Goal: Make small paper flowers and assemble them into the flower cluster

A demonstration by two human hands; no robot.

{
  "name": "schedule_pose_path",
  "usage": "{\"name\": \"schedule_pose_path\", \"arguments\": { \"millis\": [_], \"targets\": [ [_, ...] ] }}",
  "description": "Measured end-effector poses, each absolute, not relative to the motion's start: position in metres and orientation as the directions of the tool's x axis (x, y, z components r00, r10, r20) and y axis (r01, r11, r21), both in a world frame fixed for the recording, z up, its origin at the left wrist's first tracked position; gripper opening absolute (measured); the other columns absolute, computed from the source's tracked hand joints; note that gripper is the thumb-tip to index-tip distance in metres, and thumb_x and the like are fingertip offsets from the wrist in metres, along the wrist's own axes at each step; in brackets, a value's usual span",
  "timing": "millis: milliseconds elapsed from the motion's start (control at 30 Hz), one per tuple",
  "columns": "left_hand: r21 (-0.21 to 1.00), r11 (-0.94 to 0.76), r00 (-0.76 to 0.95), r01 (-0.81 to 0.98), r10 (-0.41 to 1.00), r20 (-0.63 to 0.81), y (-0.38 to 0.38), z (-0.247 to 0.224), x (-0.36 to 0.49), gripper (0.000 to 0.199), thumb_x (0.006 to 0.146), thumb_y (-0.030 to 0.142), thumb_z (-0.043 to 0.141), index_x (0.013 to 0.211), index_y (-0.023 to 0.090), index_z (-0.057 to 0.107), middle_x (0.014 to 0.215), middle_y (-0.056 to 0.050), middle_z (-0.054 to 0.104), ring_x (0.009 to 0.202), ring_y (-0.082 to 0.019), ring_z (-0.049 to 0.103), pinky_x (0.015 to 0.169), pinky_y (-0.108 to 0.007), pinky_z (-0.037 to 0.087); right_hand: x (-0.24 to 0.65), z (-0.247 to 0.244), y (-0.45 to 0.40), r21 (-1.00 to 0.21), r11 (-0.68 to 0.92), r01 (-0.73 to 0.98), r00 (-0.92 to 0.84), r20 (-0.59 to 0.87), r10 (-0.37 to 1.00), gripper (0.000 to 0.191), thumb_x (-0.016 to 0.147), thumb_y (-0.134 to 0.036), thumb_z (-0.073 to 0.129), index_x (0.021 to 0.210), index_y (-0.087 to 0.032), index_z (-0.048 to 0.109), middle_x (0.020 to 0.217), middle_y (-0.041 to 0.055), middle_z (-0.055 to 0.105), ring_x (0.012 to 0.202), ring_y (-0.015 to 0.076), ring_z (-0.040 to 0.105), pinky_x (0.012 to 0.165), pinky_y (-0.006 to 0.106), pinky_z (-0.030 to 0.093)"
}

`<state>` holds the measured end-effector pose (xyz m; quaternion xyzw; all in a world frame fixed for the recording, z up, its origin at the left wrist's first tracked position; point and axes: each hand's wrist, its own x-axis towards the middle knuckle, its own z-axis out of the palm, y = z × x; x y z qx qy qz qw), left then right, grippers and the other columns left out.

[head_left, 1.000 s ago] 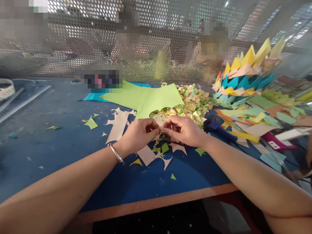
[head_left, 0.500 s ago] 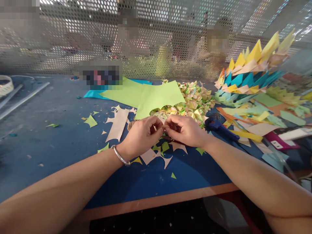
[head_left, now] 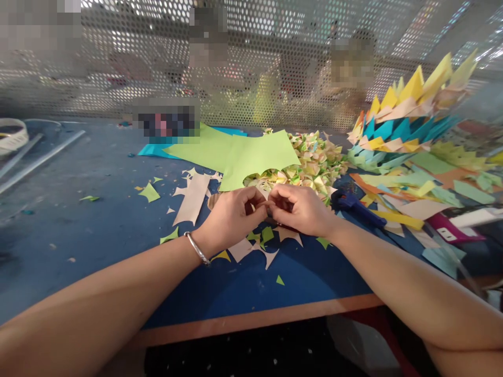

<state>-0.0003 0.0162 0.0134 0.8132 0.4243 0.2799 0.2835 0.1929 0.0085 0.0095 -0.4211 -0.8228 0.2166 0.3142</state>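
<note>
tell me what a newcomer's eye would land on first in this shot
Probably the spiky, tiered folded-paper stack in yellow, pink and teal, at the back right of the blue table. Next, perhaps, the lime-green paper sheet mid-table, partly hiding a heap of small paper pieces. Nearer, the left hand and right hand come together above scattered offcuts; anything between their fingertips is too small to identify.
</note>
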Motion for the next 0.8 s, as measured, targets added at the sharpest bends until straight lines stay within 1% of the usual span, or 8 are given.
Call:
{"name": "schedule_pose_path", "arguments": {
  "millis": [67,200,367,467,567,633,700,800],
  "targets": [
    [0.685,-0.485,0.476,0.544,0.850,0.224,0.0154,0.0141,0.0004,0.011,0.080,0.024,0.056,0.074,0.018,0.062,0.057,0.002,0.057,0.055,-0.011,0.049,0.053,-0.025,0.035,0.1921,0.0104,0.0076,-0.617,0.553,0.560,-0.455,0.329,0.828,0.011,0.078,-0.017,0.059,0.073,-0.020,0.050,0.061,-0.0051,0.048,0.053,0.0081,0.042,0.051,0.024,0.033],
    [0.667,-0.481,0.482,0.569,0.852,0.203,0.0145,0.0168,0.0004,0.011,0.073,0.021,0.058,0.063,0.018,0.053,0.056,0.003,0.055,0.054,-0.010,0.048,0.053,-0.025,0.034,0.1903,0.0110,0.0062,-0.587,0.576,0.569,-0.477,0.334,0.813,0.009,0.077,-0.017,0.058,0.073,-0.019,0.051,0.062,-0.0045,0.047,0.055,0.0087,0.043,0.053,0.024,0.033],
    [0.621,-0.487,0.496,0.614,0.850,0.177,0.0134,0.0193,-0.0035,0.014,0.070,0.021,0.058,0.060,0.019,0.049,0.055,0.003,0.054,0.052,-0.010,0.046,0.053,-0.026,0.033,0.1907,0.0088,0.0066,-0.576,0.586,0.570,-0.490,0.334,0.805,0.009,0.077,-0.016,0.058,0.072,-0.019,0.051,0.062,-0.0041,0.048,0.056,0.0086,0.043,0.053,0.024,0.034],
    [0.602,-0.495,0.499,0.627,0.848,0.178,0.0135,0.0191,-0.0053,0.015,0.071,0.021,0.058,0.060,0.020,0.048,0.055,0.003,0.054,0.051,-0.010,0.045,0.052,-0.026,0.032,0.1918,0.0087,0.0071,-0.583,0.589,0.560,-0.489,0.342,0.802,0.009,0.078,-0.017,0.058,0.072,-0.019,0.051,0.062,-0.0039,0.048,0.055,0.0082,0.044,0.052,0.024,0.034],
    [0.637,-0.515,0.525,0.574,0.828,0.196,0.0148,0.0173,-0.0047,0.006,0.075,0.024,0.058,0.072,0.019,0.057,0.061,0.001,0.059,0.055,-0.011,0.050,0.053,-0.026,0.035,0.1926,0.0101,0.0076,-0.594,0.573,0.564,-0.475,0.334,0.814,0.009,0.077,-0.016,0.058,0.072,-0.018,0.051,0.061,-0.0045,0.048,0.054,0.0077,0.043,0.051,0.023,0.033],
    [0.673,-0.511,0.532,0.534,0.822,0.202,0.0163,0.0156,-0.0034,0.009,0.079,0.026,0.057,0.077,0.018,0.060,0.064,0.000,0.061,0.058,-0.012,0.052,0.054,-0.025,0.036,0.1928,0.0111,0.0077,-0.606,0.555,0.569,-0.471,0.312,0.825,0.009,0.077,-0.016,0.059,0.072,-0.018,0.052,0.060,-0.0049,0.048,0.053,0.0076,0.043,0.050,0.023,0.033],
    [0.708,-0.488,0.529,0.510,0.827,0.190,0.0181,0.0139,-0.0027,0.015,0.082,0.029,0.056,0.072,0.018,0.059,0.063,0.000,0.060,0.057,-0.011,0.051,0.053,-0.025,0.035,0.1927,0.0117,0.0071,-0.617,0.545,0.568,-0.476,0.294,0.829,0.008,0.077,-0.016,0.059,0.072,-0.018,0.053,0.060,-0.0050,0.048,0.053,0.0075,0.042,0.050,0.023,0.033],
    [0.768,-0.434,0.532,0.471,0.834,0.145,0.0205,0.0125,-0.0036,0.020,0.081,0.030,0.059,0.066,0.018,0.055,0.060,0.000,0.056,0.055,-0.010,0.047,0.051,-0.025,0.034,0.1918,0.0114,0.0052,-0.615,0.549,0.566,-0.475,0.301,0.827,0.007,0.076,-0.015,0.059,0.072,-0.017,0.054,0.060,-0.0048,0.048,0.053,0.0072,0.043,0.050,0.023,0.034]
  ]
}}
